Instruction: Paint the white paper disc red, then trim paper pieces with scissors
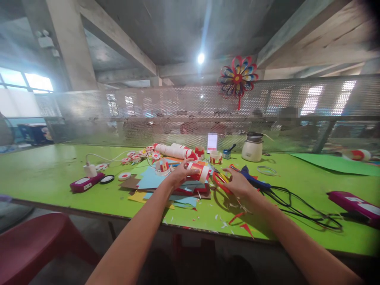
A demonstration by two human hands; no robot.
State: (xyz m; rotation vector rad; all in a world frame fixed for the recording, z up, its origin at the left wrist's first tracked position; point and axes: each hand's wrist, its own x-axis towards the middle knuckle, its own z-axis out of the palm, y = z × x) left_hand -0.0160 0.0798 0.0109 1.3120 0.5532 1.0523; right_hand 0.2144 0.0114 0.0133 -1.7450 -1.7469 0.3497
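Observation:
My left hand (179,174) is closed around a red and white paper cup (202,173), which lies on its side in the grip. Beside it, my right hand (239,183) has its fingers at the red handles of a pair of scissors (220,183). The scissors' blades point toward the cup and are partly hidden. Under the left hand lies a stack of coloured paper sheets (151,180). A blue glue gun (252,179) with a black cable rests just past the right hand.
Long red and white cup stacks (175,151) lie behind the paper. A pale jug (252,148), a small jar (227,154) and a lit phone (212,143) stand along the mesh divider (178,103). Power strips (86,183) lie at both sides. Paper scraps (247,229) litter the front.

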